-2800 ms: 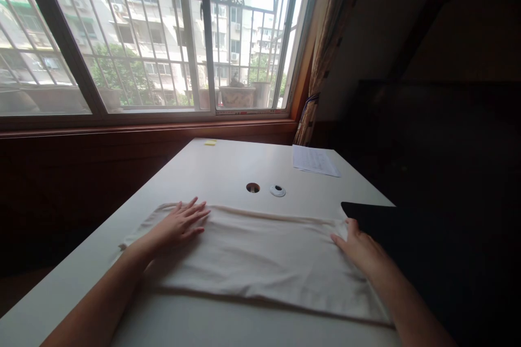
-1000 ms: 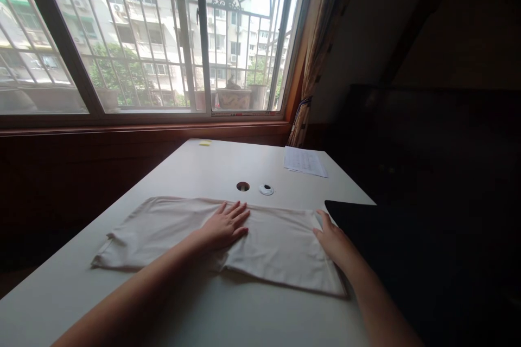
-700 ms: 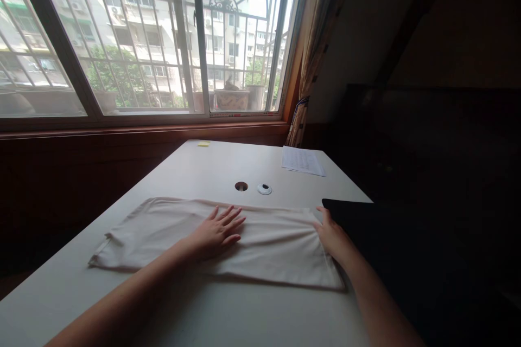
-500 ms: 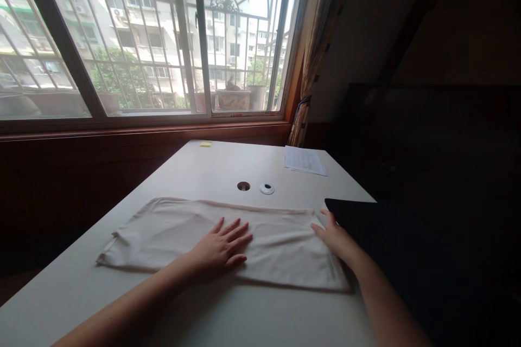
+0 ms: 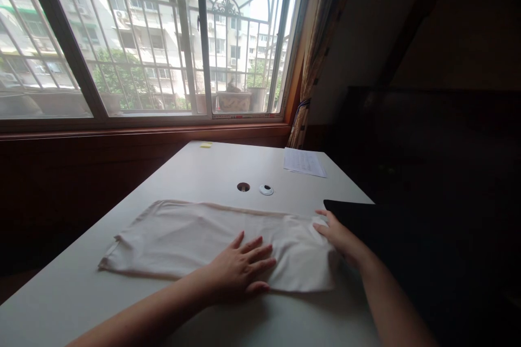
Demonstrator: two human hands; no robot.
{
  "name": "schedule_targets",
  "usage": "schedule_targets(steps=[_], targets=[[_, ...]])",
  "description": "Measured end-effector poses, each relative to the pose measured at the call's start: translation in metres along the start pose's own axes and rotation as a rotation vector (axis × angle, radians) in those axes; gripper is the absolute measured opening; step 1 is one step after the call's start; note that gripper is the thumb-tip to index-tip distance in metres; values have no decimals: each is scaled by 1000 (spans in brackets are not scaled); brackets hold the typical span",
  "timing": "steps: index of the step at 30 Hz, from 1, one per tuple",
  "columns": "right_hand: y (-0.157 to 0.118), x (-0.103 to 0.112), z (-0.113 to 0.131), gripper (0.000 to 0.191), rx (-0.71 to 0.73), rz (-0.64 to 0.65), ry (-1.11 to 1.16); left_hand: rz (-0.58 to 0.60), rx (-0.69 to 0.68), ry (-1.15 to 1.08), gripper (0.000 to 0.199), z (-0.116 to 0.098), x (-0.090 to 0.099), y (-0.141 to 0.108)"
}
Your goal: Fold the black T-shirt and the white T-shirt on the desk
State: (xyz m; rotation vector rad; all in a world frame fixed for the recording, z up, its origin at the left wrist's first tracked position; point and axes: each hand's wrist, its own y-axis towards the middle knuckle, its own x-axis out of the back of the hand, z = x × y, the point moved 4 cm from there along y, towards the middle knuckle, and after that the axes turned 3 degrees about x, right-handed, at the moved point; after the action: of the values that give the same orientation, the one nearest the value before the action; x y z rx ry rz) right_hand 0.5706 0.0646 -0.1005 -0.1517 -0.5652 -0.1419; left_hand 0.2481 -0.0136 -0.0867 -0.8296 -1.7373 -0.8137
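Note:
A folded white cloth (image 5: 183, 238) lies lengthwise across the white table (image 5: 195, 168), its exact kind unclear. My left hand (image 5: 244, 265) rests flat on it right of the middle, fingers spread and palm down. At the cloth's right end, my right hand (image 5: 337, 233) has its thumb over the fabric and its index finger pointing along the far corner. That end is raised and bunched by the hand, with small creases running toward my left hand. The lower fingers of my right hand are hidden.
Beyond the cloth are a round cable hole (image 5: 243, 187) and its white cover (image 5: 266, 190). Printed papers (image 5: 304, 162) lie at the far right, a yellow sticky note (image 5: 205, 145) at the far left. A black mat (image 5: 354, 214) sits by my right hand. A barred window stands behind.
My left hand has slid right and slightly nearer along the cloth. The cloth's right end has lifted and shifted left at my right hand, and new creases have formed.

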Motion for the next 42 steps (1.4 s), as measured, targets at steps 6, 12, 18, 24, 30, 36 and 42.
schedule_targets(steps=[6, 12, 18, 24, 30, 36, 42], targets=[[-18, 4, 22, 42, -4, 170, 188, -154, 75, 11, 48, -17, 6, 29], [-15, 8, 19, 35, 53, 134, 173, -166, 15, 38, 68, -37, -6, 47], [-2, 16, -3, 28, 86, -22, -317, -119, 108, 132, 63, 0, 4, 20], [-3, 26, 0, 34, 99, -113, -438, -121, 438, 292, 50, 127, 41, -63], [0, 46, 9, 36, 105, -173, -502, -188, 722, 50, 66, 235, 65, -172], [6, 54, 49, 40, 100, -137, -407, -438, 812, -378, 86, 254, 80, -227], [-8, -5, 171, 49, 272, 64, -269, -583, 838, -705, 79, 252, 84, -235]])
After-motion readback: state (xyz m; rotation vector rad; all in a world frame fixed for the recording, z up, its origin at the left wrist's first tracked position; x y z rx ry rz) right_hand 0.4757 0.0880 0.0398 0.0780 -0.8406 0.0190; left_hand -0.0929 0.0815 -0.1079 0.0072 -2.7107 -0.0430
